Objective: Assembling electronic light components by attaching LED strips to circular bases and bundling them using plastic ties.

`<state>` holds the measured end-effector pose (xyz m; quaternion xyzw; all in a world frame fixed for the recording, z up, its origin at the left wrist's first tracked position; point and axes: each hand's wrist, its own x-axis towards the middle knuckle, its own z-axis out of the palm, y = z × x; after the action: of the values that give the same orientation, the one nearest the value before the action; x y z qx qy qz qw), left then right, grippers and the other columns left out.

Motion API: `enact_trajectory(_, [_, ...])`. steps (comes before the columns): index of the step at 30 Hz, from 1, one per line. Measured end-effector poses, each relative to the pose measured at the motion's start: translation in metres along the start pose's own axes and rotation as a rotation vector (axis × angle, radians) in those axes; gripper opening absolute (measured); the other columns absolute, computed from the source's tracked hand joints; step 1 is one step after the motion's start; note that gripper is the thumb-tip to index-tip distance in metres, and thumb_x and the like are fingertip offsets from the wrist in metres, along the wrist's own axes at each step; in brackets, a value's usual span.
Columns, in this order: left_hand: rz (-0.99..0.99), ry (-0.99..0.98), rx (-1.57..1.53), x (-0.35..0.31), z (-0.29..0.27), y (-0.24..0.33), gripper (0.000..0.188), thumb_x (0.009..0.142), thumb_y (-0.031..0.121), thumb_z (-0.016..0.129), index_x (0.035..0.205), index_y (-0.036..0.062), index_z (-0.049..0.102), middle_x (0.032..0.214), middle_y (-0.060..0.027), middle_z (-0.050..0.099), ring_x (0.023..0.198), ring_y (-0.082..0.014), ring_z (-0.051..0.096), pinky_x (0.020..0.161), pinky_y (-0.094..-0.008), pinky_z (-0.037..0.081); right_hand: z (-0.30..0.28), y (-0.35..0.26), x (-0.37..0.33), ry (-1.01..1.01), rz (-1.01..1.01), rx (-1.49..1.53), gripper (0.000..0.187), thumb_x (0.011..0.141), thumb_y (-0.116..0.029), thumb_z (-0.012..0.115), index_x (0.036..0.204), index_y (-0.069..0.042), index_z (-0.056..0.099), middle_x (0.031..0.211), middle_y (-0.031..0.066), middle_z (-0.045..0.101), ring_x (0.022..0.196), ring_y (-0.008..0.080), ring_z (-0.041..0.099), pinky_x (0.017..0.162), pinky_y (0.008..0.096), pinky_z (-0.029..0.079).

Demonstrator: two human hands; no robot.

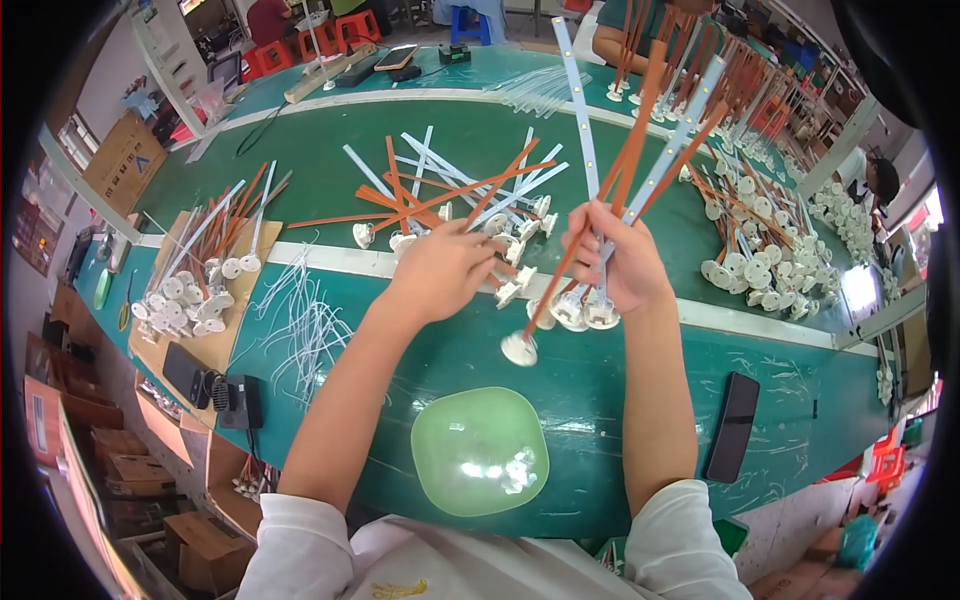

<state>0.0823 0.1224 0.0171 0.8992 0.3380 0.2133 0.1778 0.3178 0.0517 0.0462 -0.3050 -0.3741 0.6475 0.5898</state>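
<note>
Right hand [630, 255]: grip closed round bundle of strips [630, 160] — flat, slender, some orange-brown, some pale with yellow dots; white round discs [571, 310] at lower ends. Bundle raised over counter [780, 400], which is glossy green, scuffed. Long axis near upright, tops fanned; one strip slants lower-left. Left hand [445, 270]: at crisscrossed pile of similar strips [470, 193] — cannot tell whether grip holds any.

My right grip [632, 262] has flat orange-brown strips [636, 130] and flat pale-blue strips [574, 92] dotted yellow, with round white plastic bases [602, 315]. My worktop [590, 400] is deep green, the rounded-square plastic dish [450, 440] light green, my fabric sleeves [295, 535] white.
</note>
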Motion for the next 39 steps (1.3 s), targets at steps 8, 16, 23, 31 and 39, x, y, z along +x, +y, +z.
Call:
enact_trajectory(8, [0.054, 0.043, 0.155, -0.004, 0.016, -0.010, 0.026, 0.090, 0.021, 0.062, 0.112, 0.0116, 0.072, 0.123, -0.0089, 0.066, 0.126, -0.0352, 0.054, 0.097, -0.0432, 0.049, -0.027, -0.010, -0.002, -0.420, -0.084, 0.433, 0.049, 0.107, -0.035, 0.029, 0.081, 0.000, 0.049, 0.075, 0.0022, 0.036, 0.063, 0.0114, 0.036, 0.047, 0.0250, 0.035])
enact_trajectory(16, [0.049, 0.045, 0.120, -0.005, 0.013, -0.010, 0.027, 0.088, 0.021, 0.063, 0.111, 0.0093, 0.072, 0.123, -0.0086, 0.066, 0.126, -0.0354, 0.053, 0.097, -0.0432, 0.050, -0.018, -0.012, -0.003, -0.256, -0.062, 0.368, 0.048, 0.106, -0.036, 0.033, 0.072, -0.004, 0.043, 0.076, 0.0032, 0.038, 0.063, 0.0137, 0.038, 0.050, 0.0280, 0.038])
enact_trajectory(23, [-0.087, 0.327, 0.011, -0.008, -0.002, 0.002, 0.021, 0.082, 0.014, 0.070, 0.099, 0.0034, 0.070, 0.103, -0.0130, 0.068, 0.102, -0.0319, 0.063, 0.085, -0.0417, 0.052, -0.001, -0.014, 0.000, 0.371, 0.017, -0.572, 0.037, 0.098, -0.027, 0.059, 0.067, -0.009, 0.050, 0.063, 0.0049, 0.055, 0.052, 0.0131, 0.052, 0.050, 0.0269, 0.041])
enact_trajectory(31, [-0.209, 0.372, 0.398, 0.019, -0.018, -0.044, 0.055, 0.075, 0.042, 0.076, 0.111, 0.0011, 0.065, 0.105, -0.0168, 0.066, 0.101, -0.0327, 0.061, 0.085, -0.0427, 0.051, 0.000, -0.012, 0.002, 0.419, 0.053, -0.587, 0.032, 0.093, -0.023, 0.066, 0.069, -0.010, 0.050, 0.057, -0.0014, 0.049, 0.045, 0.0058, 0.038, 0.042, 0.0234, 0.027])
enact_trajectory(39, [-0.337, -0.170, 0.397, 0.096, -0.004, -0.040, 0.059, 0.069, 0.065, 0.067, 0.076, 0.0071, 0.075, 0.078, -0.0129, 0.069, 0.082, -0.0285, 0.068, 0.079, -0.0406, 0.052, 0.002, -0.010, 0.003, 0.334, 0.078, -0.659, 0.029, 0.093, -0.025, 0.067, 0.072, -0.009, 0.055, 0.058, -0.0028, 0.049, 0.046, 0.0051, 0.041, 0.042, 0.0225, 0.028])
